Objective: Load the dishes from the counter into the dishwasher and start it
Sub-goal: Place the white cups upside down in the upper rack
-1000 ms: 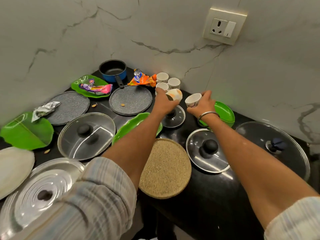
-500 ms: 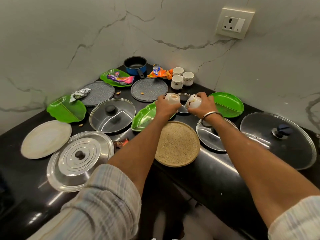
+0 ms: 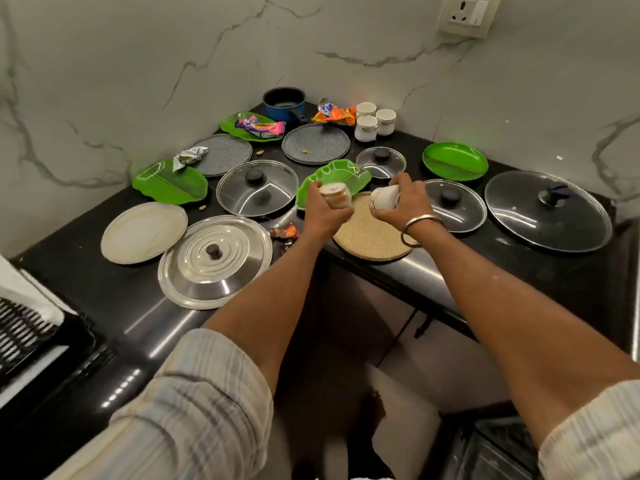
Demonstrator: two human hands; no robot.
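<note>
Cups are what you have in hand: your left hand (image 3: 320, 211) has its fingers curled round one small white cup (image 3: 334, 197), your right hand (image 3: 403, 202) grips a second cup (image 3: 384, 197), both lifted above the near edge of the black desk (image 3: 104, 289), over the round woven mat (image 3: 367, 233) that overhangs that edge a little. Across the desk, largest first: the big glass lid (image 3: 547, 211) sits at your far right, close to the desk's right end. The steel lid (image 3: 214, 261) lies near the front edge on your left, its rim touching the white plate (image 3: 143, 232). A mid-sized glass lid (image 3: 257, 187) sits behind it, another (image 3: 452, 204) just beside your right wrist. Two grey round plates (image 3: 315, 143) lie further back. Green plates (image 3: 454, 162) are scattered between them; one leaf-shaped green plate (image 3: 339, 174) lies right behind your hands. Three more white cups (image 3: 374, 121) stand together in the back corner beside the blue saucepan (image 3: 284, 105). Bare desk shows mainly along the front left edge and at the front right, below the big lid.
</note>
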